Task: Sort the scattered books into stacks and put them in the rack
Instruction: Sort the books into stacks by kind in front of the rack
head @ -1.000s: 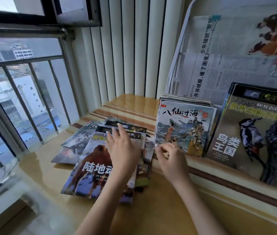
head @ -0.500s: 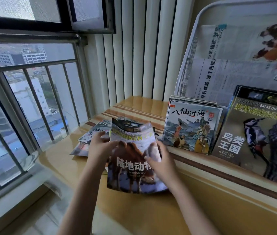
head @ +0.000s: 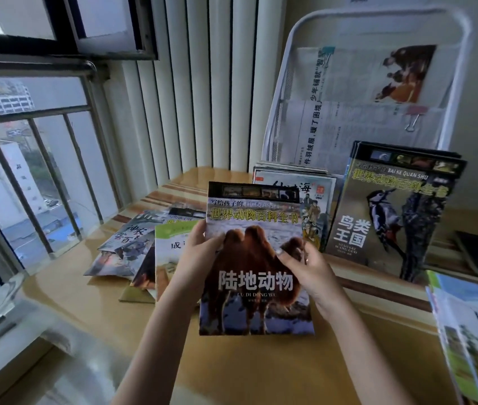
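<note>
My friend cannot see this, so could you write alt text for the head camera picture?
Two bare hands, left hand and right hand, hold a glossy camel-cover animal book upright above a yellow wooden table. More books lie scattered to its left, and a woodpecker-cover book leans on a white wire rack behind.

A single head-worn view looks forward and down from above and behind the left hand (head: 199, 258) and right hand (head: 309, 267), close enough that both forearms run out of the bottom edge. The hands sit just below frame centre, gripping a camel-cover book (head: 253, 258) that faces the lens. Beyond the hands the view reaches a white wire rack (head: 272, 135); to the left of the left hand it takes in a barred window (head: 27, 171). The wide lens bends the frame edges.
</note>
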### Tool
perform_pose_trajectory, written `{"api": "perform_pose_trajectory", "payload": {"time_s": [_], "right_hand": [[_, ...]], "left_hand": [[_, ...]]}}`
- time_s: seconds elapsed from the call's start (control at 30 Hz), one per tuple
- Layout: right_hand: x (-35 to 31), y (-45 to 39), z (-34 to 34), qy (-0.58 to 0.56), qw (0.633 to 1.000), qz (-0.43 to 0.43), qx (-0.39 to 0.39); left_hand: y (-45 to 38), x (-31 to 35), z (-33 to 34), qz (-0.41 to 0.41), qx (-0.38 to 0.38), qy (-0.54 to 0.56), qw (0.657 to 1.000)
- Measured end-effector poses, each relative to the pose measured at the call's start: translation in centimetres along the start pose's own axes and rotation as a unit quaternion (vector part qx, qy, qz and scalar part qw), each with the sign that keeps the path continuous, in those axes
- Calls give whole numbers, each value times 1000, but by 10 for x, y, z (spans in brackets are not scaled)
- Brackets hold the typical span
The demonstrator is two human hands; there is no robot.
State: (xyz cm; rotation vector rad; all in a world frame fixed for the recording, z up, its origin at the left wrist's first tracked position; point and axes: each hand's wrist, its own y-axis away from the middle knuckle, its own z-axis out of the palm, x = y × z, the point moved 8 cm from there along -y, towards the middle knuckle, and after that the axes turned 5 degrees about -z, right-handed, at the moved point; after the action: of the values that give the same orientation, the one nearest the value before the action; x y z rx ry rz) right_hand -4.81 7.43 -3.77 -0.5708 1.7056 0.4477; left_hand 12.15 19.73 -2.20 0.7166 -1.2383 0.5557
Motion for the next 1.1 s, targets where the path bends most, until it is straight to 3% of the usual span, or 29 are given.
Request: {"api": "perform_pose_trajectory", "payload": {"time_s": [0.13,0.37,0.43,0.53,0.63,0.7,0.73,0.8,0.9,1.0,1.1], "right_hand": [[10,17,-52,58,994,-4,96],[22,50,-118,177,952,-15,248],[28,58,-127,205,943,-10,263],[28,74,-131,335,903,19,269],[37,76,-123,459,856,38,234],[49,71,-111,492,852,52,173],[54,67,-104,496,855,50,143],[59,61,-97,501,857,47,111],[43,52,-90,482,865,17,141],[11,36,-51,437,887,-70,129],[-17,19,13,373,913,-152,63]], "left_hand": [[6,-15,55,-15,-44,-62,997],[24,-42,127,-32,-160,-108,981],[28,-46,140,-29,-179,-136,974],[37,-55,158,-17,-212,-199,957],[43,-73,169,36,-224,-352,908],[42,-81,174,106,-198,-471,853],[44,-83,175,128,-188,-490,841],[47,-80,176,164,-172,-497,835],[38,-65,160,210,-104,-515,825],[22,-37,120,244,-1,-489,837],[8,-11,60,262,129,-490,821]]}}
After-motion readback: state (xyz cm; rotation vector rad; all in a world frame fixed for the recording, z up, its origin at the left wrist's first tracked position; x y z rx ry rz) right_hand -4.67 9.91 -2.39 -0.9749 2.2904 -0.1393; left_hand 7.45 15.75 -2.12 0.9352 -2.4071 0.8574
